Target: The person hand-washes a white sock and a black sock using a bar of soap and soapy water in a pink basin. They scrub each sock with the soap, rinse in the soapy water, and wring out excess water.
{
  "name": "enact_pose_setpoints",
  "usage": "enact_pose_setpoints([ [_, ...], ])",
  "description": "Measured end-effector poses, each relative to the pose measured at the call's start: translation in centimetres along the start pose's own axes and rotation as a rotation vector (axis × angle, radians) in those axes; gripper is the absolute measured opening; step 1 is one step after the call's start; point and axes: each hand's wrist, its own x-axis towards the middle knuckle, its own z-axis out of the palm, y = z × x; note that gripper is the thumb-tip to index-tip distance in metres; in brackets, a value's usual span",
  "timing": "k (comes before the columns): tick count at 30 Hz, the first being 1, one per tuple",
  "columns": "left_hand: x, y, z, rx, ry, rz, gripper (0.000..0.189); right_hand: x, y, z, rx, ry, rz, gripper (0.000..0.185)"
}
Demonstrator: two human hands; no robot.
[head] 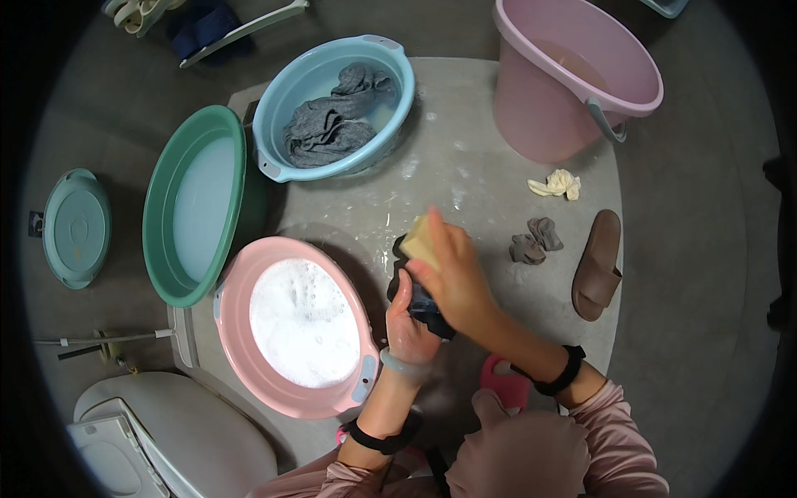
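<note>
Between my hands lies a wet black cloth item (424, 304), partly hidden by my fingers. My left hand (408, 330) holds it from below, palm up, with the thumb along its side. In my right hand (457, 274) is a yellowish block of soap (422, 241), pressed against or just over the cloth; contact is partly hidden. Left of my hands stands a pink basin (236, 355) full of white suds (305, 324). Beyond it a light blue basin (398, 118) holds dark grey fabric (336, 124) in water. A green basin (159, 249) contains cloudy, pale bluish water (208, 208).
At the far right stands a pink bucket (529, 106) with some water. A crumpled cream cloth (558, 185), small brownish-grey cloth items (537, 241) and a brown slide sandal (598, 267) lie on the wet floor (461, 180). A toilet (180, 423) is at lower left. Another basin (77, 227) hangs at left.
</note>
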Motion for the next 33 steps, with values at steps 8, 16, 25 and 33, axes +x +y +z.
enact_pose_setpoints([
  [8,-0.5,0.2,1.7,0.524,-0.171,0.121,0.044,2.8,-3.2,-1.0,-0.418,-0.135,-0.307,0.065],
  [16,-0.7,1.1,0.9,0.218,-0.55,0.163,0.053,0.0,-4.3,-1.1,-0.199,-0.261,-0.483,0.059],
  [25,-2.2,1.6,4.6,0.266,-0.191,0.096,0.056,5.6,4.4,-2.6,1.144,-0.42,0.772,0.044],
  [33,-2.3,1.2,3.8,0.825,-0.091,0.221,0.052,5.7,1.3,-5.0,0.981,-0.448,0.474,0.055],
])
